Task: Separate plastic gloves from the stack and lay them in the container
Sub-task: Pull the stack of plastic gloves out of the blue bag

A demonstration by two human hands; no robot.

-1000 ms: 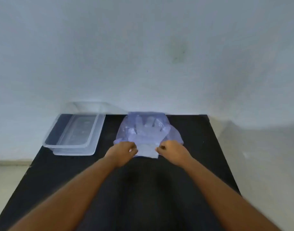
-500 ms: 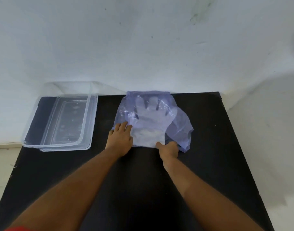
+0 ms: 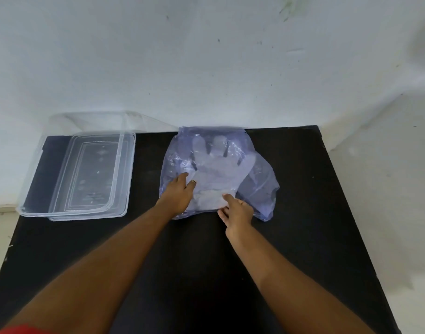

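Black table (image 3: 303, 237), white wall behind. Glove stack (image 3: 216, 174) lies flat inside a bluish bag (image 3: 259, 186) at the table's far middle, cuffs toward the person. Left hand (image 3: 177, 196) palm down on the stack's left side, fingers extended, slightly spread, pressing. Right hand (image 3: 238, 210) at the cuff edge, fingertips bunched; whether they actually pinch a glove, cannot tell. Clear container (image 3: 47, 208) well left, nothing inside.

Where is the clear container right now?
In the head view, the clear container sits on the black table's far left, left of the glove stack.
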